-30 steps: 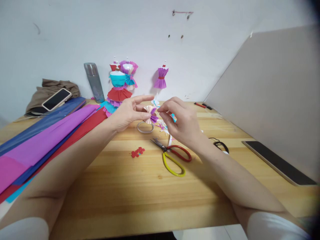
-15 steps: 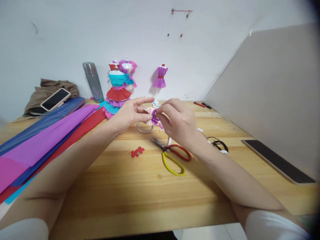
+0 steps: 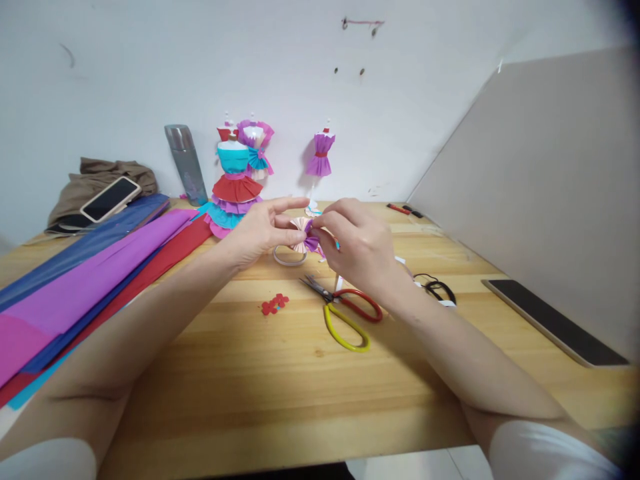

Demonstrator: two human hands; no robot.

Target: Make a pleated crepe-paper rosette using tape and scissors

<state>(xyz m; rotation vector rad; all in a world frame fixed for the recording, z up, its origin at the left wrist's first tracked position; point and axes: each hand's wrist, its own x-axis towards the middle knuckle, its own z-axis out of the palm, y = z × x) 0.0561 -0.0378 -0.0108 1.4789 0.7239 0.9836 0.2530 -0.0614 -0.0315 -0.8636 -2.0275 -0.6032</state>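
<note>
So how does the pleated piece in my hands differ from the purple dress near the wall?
Color: the pleated piece is cream and purple; the purple dress has a red band at its waist.
Shape: the pleated piece fans out, whereas the purple dress narrows at the waist and flares below.
Support: the left hand and right hand hold the pleated piece, while the purple dress is displayed upright.
Both include purple folds.

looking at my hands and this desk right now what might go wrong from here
The pleated paper piece might crease or tear, pinched in the left hand with the right hand at its purple side. The scissors lie just below the right hand, so lowering it carelessly could mean a nick. The small red cutouts lie loose and could get brushed away.
</note>
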